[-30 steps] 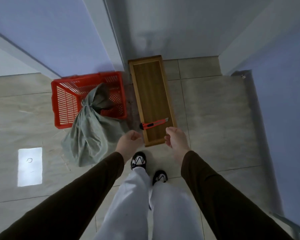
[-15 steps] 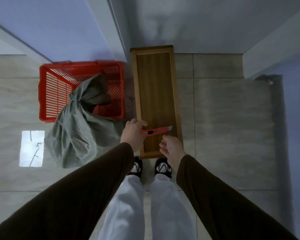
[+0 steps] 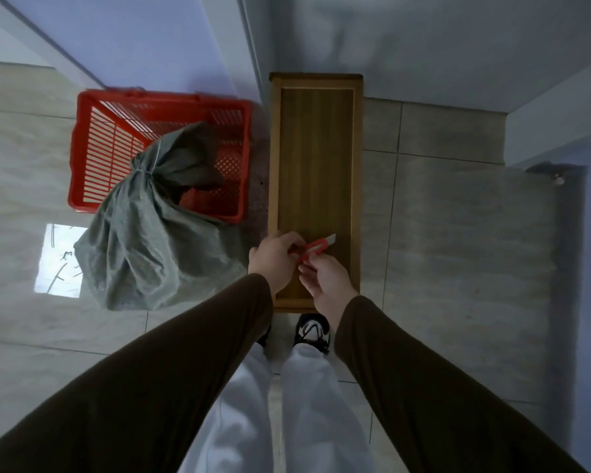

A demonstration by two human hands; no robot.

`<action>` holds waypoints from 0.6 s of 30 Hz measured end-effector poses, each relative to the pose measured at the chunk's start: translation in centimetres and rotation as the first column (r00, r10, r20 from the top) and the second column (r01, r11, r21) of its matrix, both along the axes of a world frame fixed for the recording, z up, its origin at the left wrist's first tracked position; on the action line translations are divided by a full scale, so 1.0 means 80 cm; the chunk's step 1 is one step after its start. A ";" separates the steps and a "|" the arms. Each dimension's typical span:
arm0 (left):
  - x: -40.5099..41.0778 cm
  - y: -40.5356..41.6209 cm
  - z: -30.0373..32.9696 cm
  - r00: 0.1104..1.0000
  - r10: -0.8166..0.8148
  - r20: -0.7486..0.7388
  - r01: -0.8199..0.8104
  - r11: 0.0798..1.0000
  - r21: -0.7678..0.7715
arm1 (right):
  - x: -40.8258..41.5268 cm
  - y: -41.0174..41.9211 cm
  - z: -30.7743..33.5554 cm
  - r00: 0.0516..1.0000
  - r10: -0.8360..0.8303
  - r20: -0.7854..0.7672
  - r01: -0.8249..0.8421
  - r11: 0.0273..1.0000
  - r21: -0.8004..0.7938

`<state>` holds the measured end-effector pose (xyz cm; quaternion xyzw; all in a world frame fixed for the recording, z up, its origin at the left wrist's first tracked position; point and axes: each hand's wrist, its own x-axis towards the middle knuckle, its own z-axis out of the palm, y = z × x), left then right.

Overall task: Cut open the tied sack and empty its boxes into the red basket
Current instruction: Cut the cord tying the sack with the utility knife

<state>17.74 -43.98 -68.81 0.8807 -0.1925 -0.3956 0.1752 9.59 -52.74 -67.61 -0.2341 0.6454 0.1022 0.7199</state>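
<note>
While sack point(image 3: 144, 240) tied, basket point(image 3: 93, 131) empty.

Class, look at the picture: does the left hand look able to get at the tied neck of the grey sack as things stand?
Probably yes, but not at once: the left hand is busy holding the red cutter. Nothing lies between it and the sack's tied neck, which leans over the red basket.

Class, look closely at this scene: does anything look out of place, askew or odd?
The tied grey sack leans askew, its knotted neck tipped over the red basket rim while its base sits on the floor. Both hands hold the red cutter, blade exposed.
</note>
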 end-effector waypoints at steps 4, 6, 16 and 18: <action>-0.010 0.005 0.023 0.965 0.216 -0.148 -0.240 0.956 -0.169 | 0.001 0.000 0.022 0.996 0.006 0.086 -0.004 1.000 -0.017; -0.013 0.009 0.042 0.919 0.335 -0.208 -0.378 0.898 -0.224 | 0.005 0.002 0.037 0.991 0.018 0.129 -0.015 1.000 -0.023; 0.013 0.084 0.107 0.735 0.587 -0.339 -0.674 0.686 -0.274 | 0.048 0.065 0.094 0.938 0.297 0.179 -0.276 0.952 -0.134; 0.021 0.110 0.115 0.705 0.607 -0.365 -0.706 0.647 -0.288 | 0.058 0.091 0.100 0.930 0.318 0.185 -0.291 0.944 -0.158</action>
